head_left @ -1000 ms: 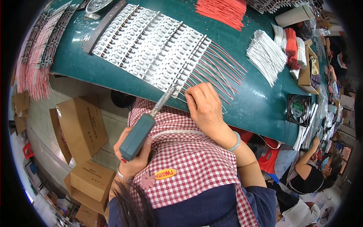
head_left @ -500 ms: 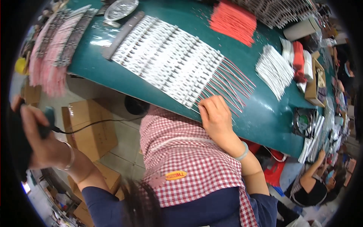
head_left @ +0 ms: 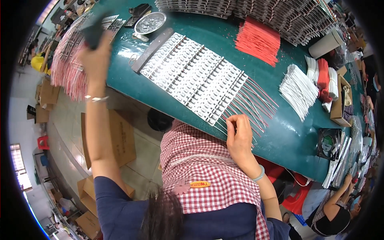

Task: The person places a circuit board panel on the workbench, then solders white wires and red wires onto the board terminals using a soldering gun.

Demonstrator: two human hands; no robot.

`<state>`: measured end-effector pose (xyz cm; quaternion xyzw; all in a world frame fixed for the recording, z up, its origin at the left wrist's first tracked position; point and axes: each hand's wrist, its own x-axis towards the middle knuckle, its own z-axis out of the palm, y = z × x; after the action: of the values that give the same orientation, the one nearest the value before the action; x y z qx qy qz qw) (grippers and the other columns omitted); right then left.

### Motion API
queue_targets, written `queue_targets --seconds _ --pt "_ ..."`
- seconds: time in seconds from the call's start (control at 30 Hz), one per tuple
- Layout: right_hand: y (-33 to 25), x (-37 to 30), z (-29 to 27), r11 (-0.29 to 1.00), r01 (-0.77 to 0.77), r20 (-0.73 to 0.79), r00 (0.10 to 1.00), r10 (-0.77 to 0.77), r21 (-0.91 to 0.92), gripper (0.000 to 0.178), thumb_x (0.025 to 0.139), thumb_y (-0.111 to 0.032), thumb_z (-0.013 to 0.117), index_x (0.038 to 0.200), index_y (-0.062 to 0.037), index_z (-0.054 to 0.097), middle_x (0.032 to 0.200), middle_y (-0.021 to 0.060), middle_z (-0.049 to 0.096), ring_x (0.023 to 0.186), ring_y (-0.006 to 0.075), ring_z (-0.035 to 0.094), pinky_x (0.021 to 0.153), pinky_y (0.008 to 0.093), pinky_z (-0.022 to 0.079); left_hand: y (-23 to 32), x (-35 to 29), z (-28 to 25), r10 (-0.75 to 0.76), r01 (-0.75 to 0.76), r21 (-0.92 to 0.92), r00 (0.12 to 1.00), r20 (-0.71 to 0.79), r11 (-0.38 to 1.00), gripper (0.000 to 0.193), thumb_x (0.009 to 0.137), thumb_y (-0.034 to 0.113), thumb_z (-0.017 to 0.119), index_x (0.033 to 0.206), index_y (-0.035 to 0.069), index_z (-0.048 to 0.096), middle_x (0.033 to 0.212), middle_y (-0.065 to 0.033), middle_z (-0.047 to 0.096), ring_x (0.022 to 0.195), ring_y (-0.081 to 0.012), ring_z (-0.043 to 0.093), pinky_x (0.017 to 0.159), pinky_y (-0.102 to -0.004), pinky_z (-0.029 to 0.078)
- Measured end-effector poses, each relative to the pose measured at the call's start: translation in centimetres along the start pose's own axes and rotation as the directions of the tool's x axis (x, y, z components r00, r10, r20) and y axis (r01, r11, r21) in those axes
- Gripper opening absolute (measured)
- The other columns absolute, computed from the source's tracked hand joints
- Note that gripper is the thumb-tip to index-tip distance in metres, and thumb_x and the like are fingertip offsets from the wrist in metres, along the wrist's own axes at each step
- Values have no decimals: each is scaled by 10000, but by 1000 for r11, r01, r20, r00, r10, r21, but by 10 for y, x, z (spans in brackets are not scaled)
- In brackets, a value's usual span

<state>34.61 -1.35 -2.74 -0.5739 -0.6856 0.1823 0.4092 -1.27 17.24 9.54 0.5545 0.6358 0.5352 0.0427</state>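
Presently, my two hands are well apart from each other. My left hand point(head_left: 96, 60) is closed around a dark tool point(head_left: 94, 34), raised at the far left, where it partly covers the bundles of wired strips point(head_left: 70, 64) that hang over the edge of the counter point(head_left: 290, 138); the tool is blurred, so I cannot tell where its tip is, or whether it touches anything. My right hand point(head_left: 239, 134) is beside the near right corner of the white panel point(head_left: 192, 76), with bent fingers at the thin wires point(head_left: 246, 98); whether they pinch one of them, I cannot tell. The panel lies flat on the counter, its left side along a grey bar point(head_left: 153, 50), and red and white wires come out from its right side. I think the wires are the weak point: they lie close and some cross, so a sideways pull of my right hand could drag a neighbour and strain its end. Also, the panel's near corner is close to the counter's edge, so a push from my arm could turn it away from the bar. A low swing of the tool could, in my judgement, catch the hanging wired strips.
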Motion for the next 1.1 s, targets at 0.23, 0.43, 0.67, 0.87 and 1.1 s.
queue_targets --seconds 0.23,0.43,0.67,0.87,1.1 --pt "1 0 3 997 -24 -59 998 28 68 96 872 19 678 936 -23 620 856 117 599 786 305 582 690 409 465 19 -59 10 -291 385 -530 922 255 755 179 871 65 742 993 -53 687 773 -50 639 537 -88 524 471 -227 370" --pt "-1 0 7 998 -63 -24 998 63 26 121 847 19 688 906 -37 599 849 95 595 791 288 579 711 402 448 57 -160 -31 -325 740 -422 632 704 525 364 841 78 710 1142 -88 592 846 -93 639 481 -87 470 406 -237 344" --pt "4 0 12 998 27 -14 1000 -27 -56 159 810 -8 714 879 -65 583 812 65 554 758 256 552 690 391 395 73 -250 -64 -442 722 -184 582 683 667 356 828 -31 738 1168 -50 634 1001 -98 685 602 -115 569 517 -247 450" --pt "4 -2 17 989 64 -27 997 -68 -135 165 805 -16 722 879 -68 584 826 62 554 766 255 549 686 393 386 69 -280 -64 -359 536 -37 615 702 844 246 874 59 776 1093 -12 690 911 -56 692 698 -112 614 626 -264 497" --pt "4 -2 18 986 67 -25 997 -72 -153 182 793 -14 728 891 -67 583 841 73 565 777 272 552 689 406 390 72 -278 -49 -137 290 -119 724 676 950 193 791 13 780 973 -20 723 870 -123 708 737 -217 689 671 -296 532"
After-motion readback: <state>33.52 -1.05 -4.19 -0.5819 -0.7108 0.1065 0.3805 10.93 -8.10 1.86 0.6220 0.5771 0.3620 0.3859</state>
